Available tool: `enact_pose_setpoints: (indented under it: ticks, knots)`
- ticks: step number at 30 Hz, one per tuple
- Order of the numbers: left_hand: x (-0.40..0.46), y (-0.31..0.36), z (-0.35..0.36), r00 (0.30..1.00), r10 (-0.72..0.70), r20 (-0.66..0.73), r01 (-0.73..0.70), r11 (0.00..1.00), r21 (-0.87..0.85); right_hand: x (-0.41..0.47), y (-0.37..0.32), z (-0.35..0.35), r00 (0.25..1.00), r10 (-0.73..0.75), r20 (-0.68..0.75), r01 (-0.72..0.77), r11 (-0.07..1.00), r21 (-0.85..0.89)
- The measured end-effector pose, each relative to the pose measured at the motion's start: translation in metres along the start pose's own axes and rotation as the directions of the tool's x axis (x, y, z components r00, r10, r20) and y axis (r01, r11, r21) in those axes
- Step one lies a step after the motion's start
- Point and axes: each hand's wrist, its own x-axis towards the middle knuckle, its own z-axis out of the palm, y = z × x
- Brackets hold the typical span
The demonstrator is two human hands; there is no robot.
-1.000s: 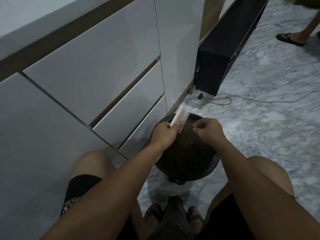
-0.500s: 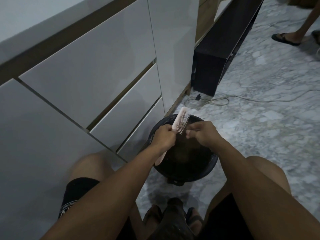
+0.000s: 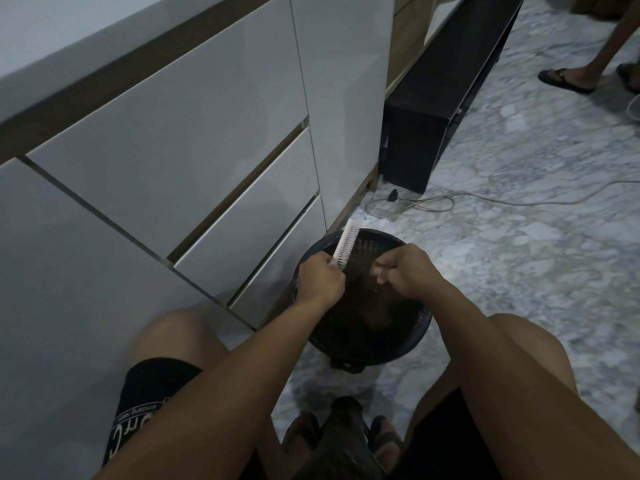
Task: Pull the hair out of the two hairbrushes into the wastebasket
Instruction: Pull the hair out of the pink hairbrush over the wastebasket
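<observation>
Left hand (image 3: 320, 278) is gripping the pale hairbrush (image 3: 346, 243) by its handle, fist covering the handle entirely; head is sticking up over the far-left rim of the black wastebasket (image 3: 408, 344), bristles facing right. Right hand (image 3: 405, 271) is hovering over the basket, fingers curled with tips pinched together; can't tell whether any hair is in the pinch, too dim. Basket contents are reading as dark murk. Only one brush is showing.

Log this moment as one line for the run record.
left hand grips pale pink plastic hairbrush | right hand pinching, strands unclear | both over round black mesh wastebasket | second brush not seen
</observation>
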Motion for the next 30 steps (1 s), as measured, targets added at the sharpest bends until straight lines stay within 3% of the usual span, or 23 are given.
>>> enact_pose_setpoints:
  ticks: [7,11,16,19,25,30]
  knots:
    - [-0.001,0.004,0.000,1.000,-0.005,-0.009,0.005,1.000,0.001,-0.007,-0.005,-0.002,0.985,-0.150,0.086,0.140,0.984,0.113]
    - [0.006,0.000,-0.008,0.992,-0.125,-0.001,0.124,0.988,-0.093,-0.011,-0.007,-0.006,0.974,-0.181,0.137,0.165,0.979,0.122]
    - [0.015,-0.016,-0.016,0.992,-0.111,0.066,0.121,0.979,-0.165,-0.003,-0.001,-0.001,0.983,-0.181,0.014,0.180,0.981,0.067]
    - [0.012,-0.013,-0.013,0.982,-0.105,0.158,0.141,0.962,-0.236,0.004,0.003,0.004,0.992,-0.126,-0.022,0.126,0.992,0.002]
    - [0.009,-0.014,-0.010,0.961,-0.080,0.264,0.149,0.956,-0.254,0.005,0.016,0.014,0.993,0.036,0.110,0.002,0.945,-0.326]
    - [0.008,-0.016,-0.009,0.951,-0.058,0.305,0.155,0.939,-0.306,0.006,0.018,0.013,0.979,0.134,0.152,-0.063,0.914,-0.401]
